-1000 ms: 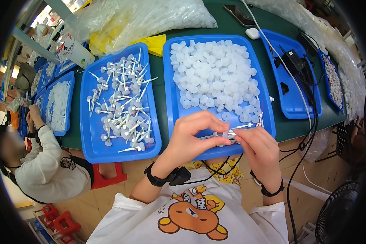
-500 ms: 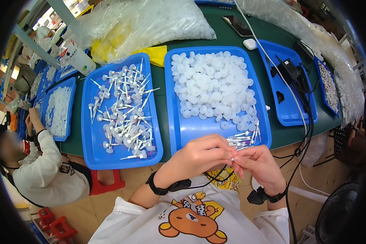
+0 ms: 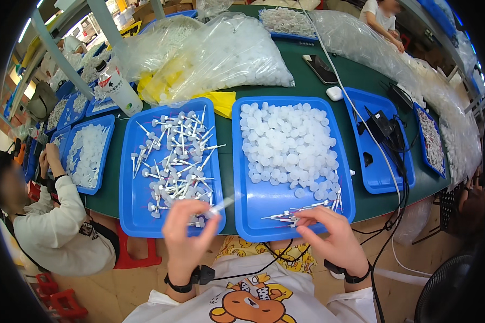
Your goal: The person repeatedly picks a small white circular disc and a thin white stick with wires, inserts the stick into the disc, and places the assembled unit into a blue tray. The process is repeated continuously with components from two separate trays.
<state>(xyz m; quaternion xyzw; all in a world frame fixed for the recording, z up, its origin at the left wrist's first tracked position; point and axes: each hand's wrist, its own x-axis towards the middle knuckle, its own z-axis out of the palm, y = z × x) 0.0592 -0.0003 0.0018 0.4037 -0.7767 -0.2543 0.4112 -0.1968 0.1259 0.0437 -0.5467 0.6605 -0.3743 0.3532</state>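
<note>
Pinching a white disc-and-stick piece [image 3: 212,212] between thumb and fingers of the left hand [image 3: 189,229], above the near right corner of the left blue tray [image 3: 136,199], with its stick angled up and right toward the middle blue tray [image 3: 264,196]. Holding the right hand [image 3: 331,234] over the near edge of the middle tray, with thumb and fingertips curled close at some thin white sticks [image 3: 279,217]; too small to tell whether gripping one. Having a loose heap of similar pieces [image 3: 178,161] in the left tray and a broad pile of translucent discs [image 3: 291,145] in the middle one. Facing, beyond both trays, a clear bag [image 3: 237,54] full of white parts
</note>
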